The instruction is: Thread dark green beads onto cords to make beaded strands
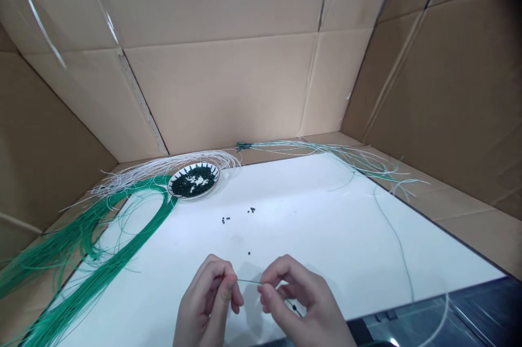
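Note:
Near the front edge of the white board, my left hand (210, 301) pinches one part of a thin green cord (249, 282) between thumb and forefinger. A short stretch of that cord runs straight across to my right hand (299, 301), whose thumb and forefinger are also closed on it. Below my right fingers a small dark bead (294, 307) shows on the strand. One loose black bead (249, 253) lies on the board just beyond my hands. Farther off are two small groups of black beads, one group (252, 210) slightly right of the other (225, 220).
A patterned plate (216, 169) of dark beads stands at the back left, beside white cords (163, 165) and a long bundle of green cords (134, 238). Strung cords (310, 144) lie at the back right. Cardboard walls (228, 91) surround the white board (326, 216).

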Demonstrator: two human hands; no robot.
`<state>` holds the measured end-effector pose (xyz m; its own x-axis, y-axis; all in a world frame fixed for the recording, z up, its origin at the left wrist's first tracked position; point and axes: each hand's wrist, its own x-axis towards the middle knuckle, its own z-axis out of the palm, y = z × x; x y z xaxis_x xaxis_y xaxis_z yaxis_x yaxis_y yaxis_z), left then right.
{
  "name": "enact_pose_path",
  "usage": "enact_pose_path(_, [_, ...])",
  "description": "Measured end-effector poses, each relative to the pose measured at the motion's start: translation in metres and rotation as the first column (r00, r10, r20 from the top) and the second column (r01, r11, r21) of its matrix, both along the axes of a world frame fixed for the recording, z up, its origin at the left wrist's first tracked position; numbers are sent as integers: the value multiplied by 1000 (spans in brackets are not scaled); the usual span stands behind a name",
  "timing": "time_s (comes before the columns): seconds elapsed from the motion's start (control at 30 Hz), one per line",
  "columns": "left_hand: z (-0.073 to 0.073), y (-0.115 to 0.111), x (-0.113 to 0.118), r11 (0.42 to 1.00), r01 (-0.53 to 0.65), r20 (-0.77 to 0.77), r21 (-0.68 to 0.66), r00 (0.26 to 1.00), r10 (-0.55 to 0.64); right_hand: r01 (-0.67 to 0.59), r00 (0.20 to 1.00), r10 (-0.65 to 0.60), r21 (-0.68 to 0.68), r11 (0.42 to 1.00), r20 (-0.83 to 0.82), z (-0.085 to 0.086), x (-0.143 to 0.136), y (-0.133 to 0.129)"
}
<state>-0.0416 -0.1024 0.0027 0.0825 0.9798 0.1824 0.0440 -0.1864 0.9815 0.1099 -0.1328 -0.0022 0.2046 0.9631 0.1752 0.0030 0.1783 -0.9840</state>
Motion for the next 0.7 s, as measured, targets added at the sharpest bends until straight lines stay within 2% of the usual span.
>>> enact_pose_path(0.13, [-14, 3, 10, 1000, -21, -8, 7, 1000, 21, -18, 982, 0, -97, 995, -190, -16, 21, -3])
enact_pose_path(0.2, [-21, 3, 16, 1000, -23, 3, -9, 1000, 23, -47, 975, 15, -140, 989, -221, -23, 26, -3])
enact_pose_path(0.33, [-25, 9, 24, 1000, 3, -15, -2, 1000, -3, -17, 1000, 18, -81, 997, 14, -27, 35, 3])
enact_pose_path(0.37, [-25, 13, 24, 1000, 9, -73, 7, 997, -8, 5, 998, 0, -65, 998, 69, -26, 38, 5])
enact_pose_path(0.43, [-25, 21, 21, 1000, 1, -283, 12, 959, 2, 60, 992, -53, -64, 996, 116, -22, 44, 9])
enact_pose_path(0.53, [-28, 33, 17, 1000, 0, -604, -24, 797, -14, 146, 984, -137, -75, 986, 113, -20, 54, 14])
enact_pose_path(0.6, [-31, 38, 17, 999, 8, -675, -46, 736, -37, 162, 982, -154, -70, 984, 113, -23, 57, 16])
enact_pose_path(0.7, [-33, 40, 22, 999, 5, -673, -31, 739, -25, 152, 984, -144, -70, 986, 107, -27, 57, 18])
